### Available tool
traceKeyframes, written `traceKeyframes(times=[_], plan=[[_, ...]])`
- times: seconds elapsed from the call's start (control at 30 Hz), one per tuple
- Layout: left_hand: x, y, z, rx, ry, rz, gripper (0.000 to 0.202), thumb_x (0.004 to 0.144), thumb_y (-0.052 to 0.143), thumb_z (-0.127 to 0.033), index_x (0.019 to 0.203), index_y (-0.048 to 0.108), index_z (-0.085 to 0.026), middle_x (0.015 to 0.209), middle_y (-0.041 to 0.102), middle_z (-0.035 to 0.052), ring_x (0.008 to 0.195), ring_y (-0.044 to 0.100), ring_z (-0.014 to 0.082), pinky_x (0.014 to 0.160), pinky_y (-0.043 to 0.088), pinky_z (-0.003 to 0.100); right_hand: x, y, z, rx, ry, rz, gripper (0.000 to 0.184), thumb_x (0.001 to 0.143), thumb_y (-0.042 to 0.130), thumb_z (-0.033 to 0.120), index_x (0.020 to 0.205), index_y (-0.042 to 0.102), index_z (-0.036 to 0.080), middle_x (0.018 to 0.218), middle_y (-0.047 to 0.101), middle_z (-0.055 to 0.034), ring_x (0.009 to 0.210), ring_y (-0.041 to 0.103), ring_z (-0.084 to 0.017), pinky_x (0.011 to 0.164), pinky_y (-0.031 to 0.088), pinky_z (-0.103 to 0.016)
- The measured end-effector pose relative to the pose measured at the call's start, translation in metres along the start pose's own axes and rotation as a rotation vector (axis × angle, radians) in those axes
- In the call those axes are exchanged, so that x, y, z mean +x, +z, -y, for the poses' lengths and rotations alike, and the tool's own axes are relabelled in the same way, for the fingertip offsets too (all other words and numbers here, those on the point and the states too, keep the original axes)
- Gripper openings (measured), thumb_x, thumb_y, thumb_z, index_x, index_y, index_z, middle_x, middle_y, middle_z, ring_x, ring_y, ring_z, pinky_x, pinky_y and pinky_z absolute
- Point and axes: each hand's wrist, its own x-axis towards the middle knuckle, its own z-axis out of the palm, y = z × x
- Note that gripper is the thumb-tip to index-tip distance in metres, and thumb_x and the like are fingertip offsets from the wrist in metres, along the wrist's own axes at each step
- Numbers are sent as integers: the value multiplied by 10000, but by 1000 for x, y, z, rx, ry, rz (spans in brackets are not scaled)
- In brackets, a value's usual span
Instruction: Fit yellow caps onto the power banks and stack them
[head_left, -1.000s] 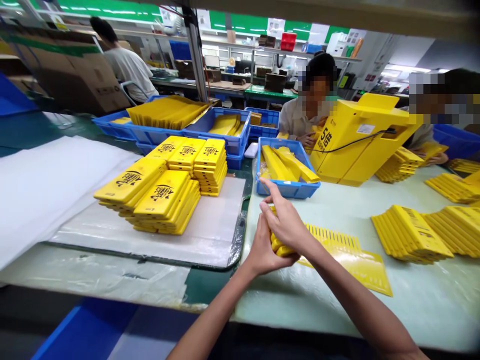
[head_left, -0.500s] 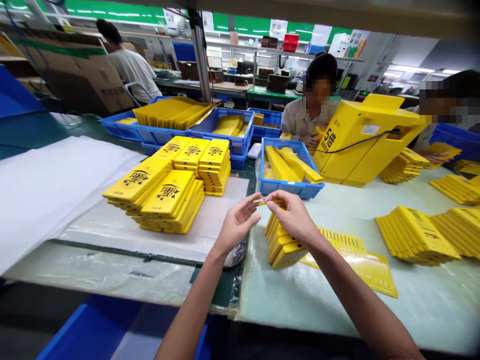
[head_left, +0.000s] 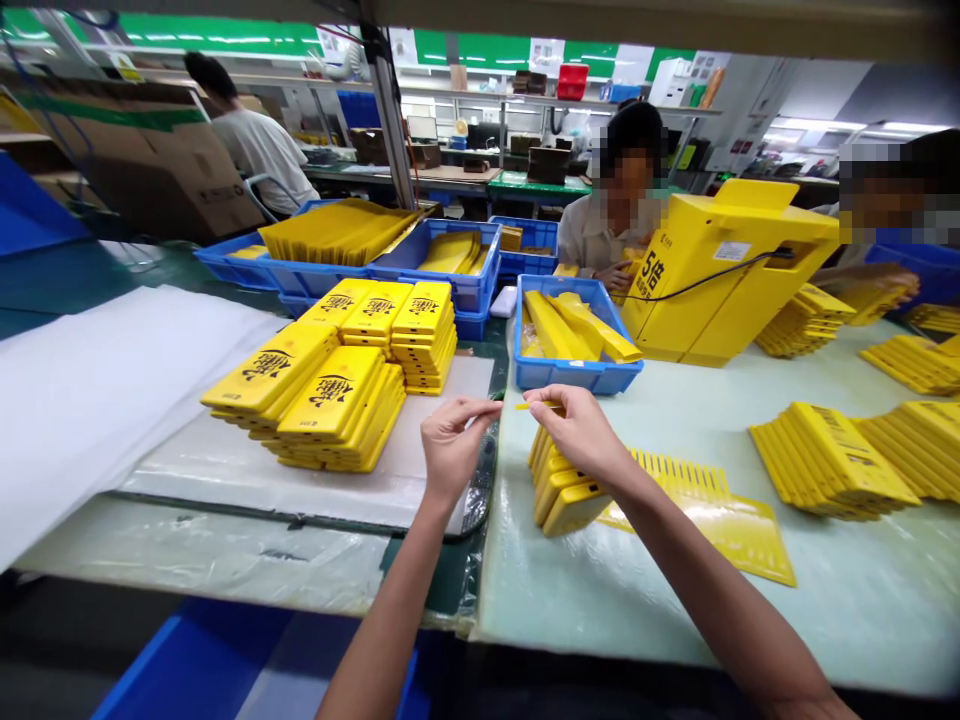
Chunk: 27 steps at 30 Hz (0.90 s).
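Right hand (head_left: 577, 432) closed in a pinch on a thin yellow strip (head_left: 536, 406), wrist low over a fanned stack of yellow plastic pieces (head_left: 562, 490) on the pale green bench mat (head_left: 825, 600); the fanned lean leaves each piece's edge exposed. Left hand (head_left: 454, 447) hangs just left, fingertips pressed together, nothing visibly held. A blue crate (head_left: 577, 375) sits just far of the stack, within reach.

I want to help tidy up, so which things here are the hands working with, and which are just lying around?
Being worked with: right hand, left hand, thin yellow strip, leaning row of flat yellow boxes.

Just lying around: yellow comb-edged sheet, blue crate, white sheet.
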Motion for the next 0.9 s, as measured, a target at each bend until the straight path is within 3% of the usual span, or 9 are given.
traceKeyframes(times=[0.13,0.27,0.4,0.47,0.6,0.73,0.83,0.9], plan=[[7,-13,-7,82,13,5,46,886,887,-267,904,929,-265,815,815,27,773,734,190,785,595,306,1,2,3,-44,-19,21,159,1002,670,181,978,825,153,1117,876,-119,1065,793,-283,945,552,-368],[11,-10,-11,253,68,-70,95,926,833,-300,903,916,-260,869,802,32,851,723,210,854,578,331,2,3,3,-99,-63,30,153,997,658,178,914,787,168,1012,852,-89,958,766,-255,857,522,-342],[17,-11,-4,220,-43,-239,142,869,824,-361,876,895,-238,869,758,32,874,687,209,866,551,330,1,1,3,-88,-70,7,121,969,673,144,911,774,177,990,841,-74,921,751,-238,833,517,-327],[20,-13,0,185,-115,-270,155,815,820,-363,840,878,-221,841,739,33,847,667,202,842,544,324,1,1,2,-84,-66,7,123,954,682,123,902,778,178,985,843,-74,916,752,-239,832,518,-328],[20,-14,-6,107,-286,-43,209,694,846,-368,781,870,-180,773,768,63,747,681,205,725,564,313,1,1,3,-94,-78,5,136,935,700,94,885,791,181,981,852,-73,923,762,-243,851,527,-338],[18,-11,-23,16,-432,140,285,721,757,-386,821,873,-145,749,759,73,632,650,172,636,554,293,-2,1,5,-82,-76,5,157,900,738,54,868,822,182,947,865,-66,905,783,-246,840,534,-342],[18,-10,-35,30,-407,164,294,753,806,-349,966,879,-161,810,756,40,673,650,153,680,556,271,-4,0,8,-59,-67,13,176,875,776,40,835,854,193,926,878,-63,900,802,-256,853,554,-352],[16,-11,-42,97,-287,172,276,821,830,-359,1030,875,-185,893,777,43,756,687,169,733,566,274,-5,-1,10,-57,-61,14,204,864,782,32,809,871,207,915,884,-62,889,811,-262,859,569,-359]])
